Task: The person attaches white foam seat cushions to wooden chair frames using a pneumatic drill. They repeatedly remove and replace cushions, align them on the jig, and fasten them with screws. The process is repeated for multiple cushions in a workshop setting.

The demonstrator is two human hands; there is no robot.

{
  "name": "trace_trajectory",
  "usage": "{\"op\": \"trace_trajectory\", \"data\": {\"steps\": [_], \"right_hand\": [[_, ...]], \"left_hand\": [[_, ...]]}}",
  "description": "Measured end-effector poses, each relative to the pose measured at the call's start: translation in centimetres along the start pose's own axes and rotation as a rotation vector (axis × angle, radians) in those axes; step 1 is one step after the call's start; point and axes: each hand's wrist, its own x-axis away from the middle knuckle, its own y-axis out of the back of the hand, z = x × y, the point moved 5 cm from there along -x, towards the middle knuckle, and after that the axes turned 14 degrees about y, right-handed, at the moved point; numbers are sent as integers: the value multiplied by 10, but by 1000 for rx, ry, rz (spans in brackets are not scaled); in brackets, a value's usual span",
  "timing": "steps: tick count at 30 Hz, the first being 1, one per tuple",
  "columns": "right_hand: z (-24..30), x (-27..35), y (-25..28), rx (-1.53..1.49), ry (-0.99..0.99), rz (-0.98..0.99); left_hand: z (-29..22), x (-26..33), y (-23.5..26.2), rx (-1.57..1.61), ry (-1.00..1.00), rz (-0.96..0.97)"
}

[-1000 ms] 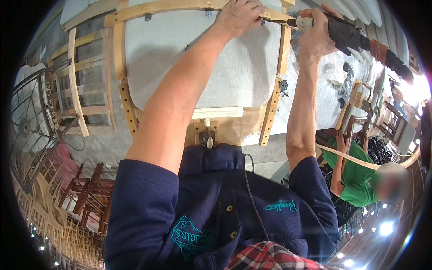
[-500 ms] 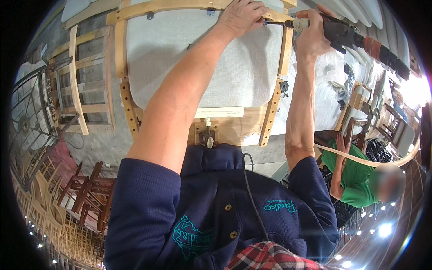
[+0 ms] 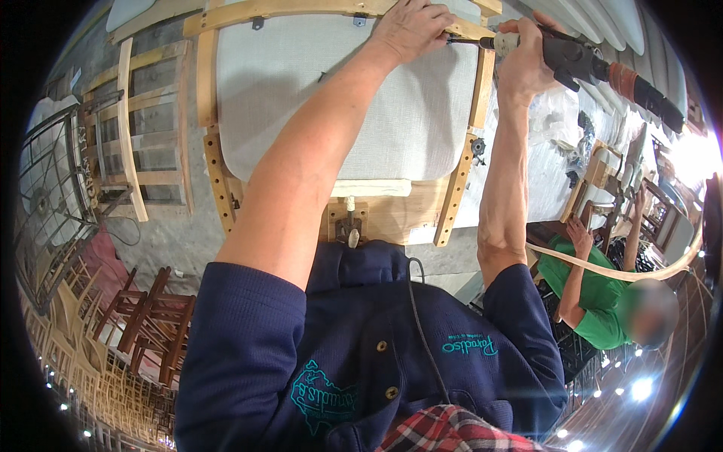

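My right hand (image 3: 523,64) grips a black power screwdriver (image 3: 576,62) with a brownish wrapped section toward its rear. Its long thin bit points left, and the tip reaches the far rail beside my left fingertips. My left hand (image 3: 413,30) is closed at the wooden rail (image 3: 282,13), its fingers bent down next to the bit tip; whatever they pinch is hidden. Under my left arm lies a light grey upholstered panel (image 3: 346,113) inside the wooden frame. Small dark metal brackets (image 3: 360,20) sit along the panel's far edge.
Perforated wooden bars (image 3: 456,192) flank the near end, with a clamp (image 3: 350,226) between them. A slatted wooden frame (image 3: 139,128) and black metal rack (image 3: 56,196) stand left. Grey cushions (image 3: 602,22) line the far right. A person in green (image 3: 584,294) works at right.
Both my hands and the screwdriver hold nearly the same place at the rail. The whole view has shifted slightly. At right, the co-worker's arms have moved, and a second raised forearm now shows.
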Motion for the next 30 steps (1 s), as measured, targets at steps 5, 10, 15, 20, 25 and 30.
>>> {"op": "trace_trajectory", "data": {"steps": [5, 10, 15, 20, 25, 30], "right_hand": [[2, 0, -6, 4, 73, -13], [3, -2, -9, -14, 96, -32], [2, 0, -11, 43, 87, -47], [0, 0, -10, 23, 199, -26], [9, 11, -15, -176, -176, -51], [12, 8, -14, -63, -132, 33]], "left_hand": [[2, -1, 2, -21, -2, 6], [1, -4, -4, -8, -11, 23], [1, -4, -2, -20, -10, 5], [2, -4, -4, -32, -22, -13], [2, -6, -6, -33, -14, -12], [2, -8, -7, -19, 19, 25]]}}
